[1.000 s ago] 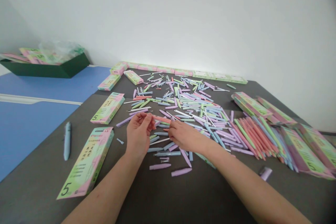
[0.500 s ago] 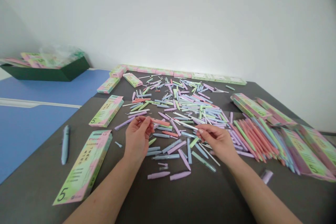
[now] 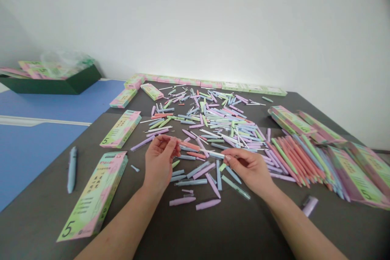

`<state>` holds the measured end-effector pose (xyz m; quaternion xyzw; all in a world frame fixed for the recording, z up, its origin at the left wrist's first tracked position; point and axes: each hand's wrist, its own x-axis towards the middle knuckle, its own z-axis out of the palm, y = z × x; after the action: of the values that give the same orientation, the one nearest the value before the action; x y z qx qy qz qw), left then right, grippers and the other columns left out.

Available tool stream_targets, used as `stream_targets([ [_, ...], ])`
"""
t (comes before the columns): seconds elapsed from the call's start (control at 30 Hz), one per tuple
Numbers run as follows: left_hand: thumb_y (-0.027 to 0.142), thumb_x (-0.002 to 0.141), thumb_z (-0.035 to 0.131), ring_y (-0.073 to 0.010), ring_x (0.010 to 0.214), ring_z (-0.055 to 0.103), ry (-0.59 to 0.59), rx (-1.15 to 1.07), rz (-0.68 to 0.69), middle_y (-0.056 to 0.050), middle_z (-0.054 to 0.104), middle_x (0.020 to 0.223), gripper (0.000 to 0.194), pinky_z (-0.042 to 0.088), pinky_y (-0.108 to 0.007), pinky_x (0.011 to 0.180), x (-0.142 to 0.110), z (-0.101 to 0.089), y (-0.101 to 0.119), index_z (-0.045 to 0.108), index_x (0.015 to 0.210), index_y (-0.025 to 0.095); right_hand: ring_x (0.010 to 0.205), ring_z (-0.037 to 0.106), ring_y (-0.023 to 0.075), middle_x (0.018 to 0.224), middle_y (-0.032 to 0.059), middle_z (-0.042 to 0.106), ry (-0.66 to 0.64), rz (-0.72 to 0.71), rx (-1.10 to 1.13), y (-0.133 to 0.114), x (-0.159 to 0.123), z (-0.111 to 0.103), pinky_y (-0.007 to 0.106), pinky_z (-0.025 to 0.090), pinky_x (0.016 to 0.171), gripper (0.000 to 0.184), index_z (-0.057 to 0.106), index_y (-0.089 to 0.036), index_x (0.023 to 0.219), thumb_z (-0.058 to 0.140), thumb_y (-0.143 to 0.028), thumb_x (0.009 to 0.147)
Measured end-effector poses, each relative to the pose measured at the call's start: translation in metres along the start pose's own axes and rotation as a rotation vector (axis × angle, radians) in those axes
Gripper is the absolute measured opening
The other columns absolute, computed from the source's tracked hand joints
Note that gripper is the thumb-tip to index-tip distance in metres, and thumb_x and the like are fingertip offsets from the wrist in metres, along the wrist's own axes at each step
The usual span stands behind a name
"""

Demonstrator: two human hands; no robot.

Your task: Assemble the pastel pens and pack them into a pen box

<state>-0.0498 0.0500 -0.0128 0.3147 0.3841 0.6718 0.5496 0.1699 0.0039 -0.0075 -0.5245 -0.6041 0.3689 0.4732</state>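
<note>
My left hand (image 3: 160, 161) is closed, with thumb and fingertips pinching an orange pen barrel (image 3: 190, 145) that points to the right. My right hand (image 3: 251, 168) is closed on a slim white pen refill (image 3: 215, 154), which points left toward the barrel. The refill's far end lies close to the barrel's right end; whether they touch I cannot tell. Under and between both hands lie loose pen parts, among them a blue pen barrel (image 3: 191, 182) and a purple pen part (image 3: 208, 204).
Many pastel pen parts (image 3: 219, 118) spread across the dark table (image 3: 234, 233). On the right, assembled-looking pens (image 3: 292, 158) lie beside printed pen boxes (image 3: 359, 174). More boxes (image 3: 94, 197) line the left and back edges. A dark green tray (image 3: 51, 85) stands far left.
My right hand has moved left and slightly down, bringing the refill closer to the orange barrel. My left hand stays nearly in place with the barrel.
</note>
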Motion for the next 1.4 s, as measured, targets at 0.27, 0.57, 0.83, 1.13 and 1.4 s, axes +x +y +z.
stream_targets([
  [0.27, 0.026, 0.078, 0.067, -0.0109, 0.059, 0.062, -0.127, 0.228, 0.067, 0.001, 0.067, 0.072, 0.018, 0.05, -0.02, 0.049, -0.014, 0.004, -0.004, 0.054, 0.085, 0.016, 0.069, 0.067, 0.0142, 0.077, 0.0023, 0.07, -0.103, -0.029, -0.071, 0.004, -0.005, 0.008, 0.024, 0.05, 0.064, 0.019, 0.067, -0.02, 0.099, 0.057, -0.03, 0.087],
  [0.57, 0.026, 0.083, 0.062, -0.0122, 0.06, 0.065, -0.137, 0.395, 0.17, -0.001, 0.068, 0.073, 0.014, 0.055, -0.023, 0.054, -0.021, 0.006, -0.001, 0.056, 0.088, 0.015, 0.065, 0.061, 0.0121, 0.068, -0.0013, 0.066, -0.192, -0.065, -0.187, 0.003, -0.008, 0.013, 0.023, 0.045, 0.064, 0.013, 0.063, -0.02, 0.089, 0.05, -0.024, 0.09],
  [0.83, 0.024, 0.086, 0.059, -0.0118, 0.06, 0.065, -0.15, 0.485, 0.281, -0.001, 0.067, 0.076, 0.013, 0.057, -0.023, 0.055, -0.032, 0.007, -0.005, 0.055, 0.095, 0.017, 0.062, 0.058, 0.0118, 0.066, -0.0006, 0.062, -0.195, -0.027, -0.124, 0.004, -0.01, 0.018, 0.023, 0.043, 0.06, 0.012, 0.061, -0.018, 0.085, 0.05, -0.021, 0.089],
  [1.13, 0.03, 0.083, 0.062, -0.0127, 0.058, 0.065, -0.113, 0.462, 0.206, -0.001, 0.068, 0.074, 0.023, 0.056, -0.024, 0.056, -0.026, 0.007, 0.001, 0.058, 0.101, 0.017, 0.065, 0.061, 0.0138, 0.069, 0.0008, 0.064, -0.231, -0.016, -0.014, 0.008, -0.008, 0.011, 0.025, 0.046, 0.062, 0.018, 0.061, -0.019, 0.099, 0.051, -0.031, 0.09],
  [1.4, 0.031, 0.082, 0.062, -0.013, 0.059, 0.065, -0.15, 0.482, 0.121, -0.001, 0.069, 0.071, 0.021, 0.057, -0.025, 0.058, -0.024, 0.007, -0.003, 0.063, 0.096, 0.016, 0.069, 0.064, 0.0143, 0.074, 0.0025, 0.069, -0.178, 0.026, 0.049, 0.011, -0.007, 0.009, 0.027, 0.049, 0.066, 0.015, 0.058, -0.019, 0.094, 0.053, -0.032, 0.089],
])
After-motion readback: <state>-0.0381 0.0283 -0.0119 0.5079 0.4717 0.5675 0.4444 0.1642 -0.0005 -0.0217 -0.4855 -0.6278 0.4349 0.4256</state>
